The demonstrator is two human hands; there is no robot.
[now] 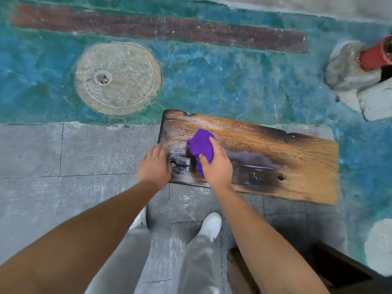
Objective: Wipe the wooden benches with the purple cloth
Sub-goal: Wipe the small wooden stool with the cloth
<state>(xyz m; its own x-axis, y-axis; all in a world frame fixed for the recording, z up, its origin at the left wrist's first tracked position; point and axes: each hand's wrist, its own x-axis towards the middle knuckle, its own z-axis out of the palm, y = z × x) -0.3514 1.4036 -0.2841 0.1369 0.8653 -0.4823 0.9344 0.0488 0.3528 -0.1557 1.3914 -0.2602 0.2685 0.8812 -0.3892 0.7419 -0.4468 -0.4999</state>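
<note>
A wooden bench [286,166] with a brown top and dark scorched patches stands in front of me, running to the right. My right hand [216,166] presses a bunched purple cloth [200,146] onto the bench's left part; a wet sheen shows beside it. My left hand [154,166] rests on the bench's left end, fingers curled over the edge. Part of a second dark wooden bench [339,270] shows at the bottom right.
Grey paving slabs lie under my feet in white shoes [211,224]. Beyond the bench is blue-green painted ground with a round concrete cover [118,78]. Rocks [347,68] and a red flowerpot [375,54] sit at the far right; a white object [379,245] lies lower right.
</note>
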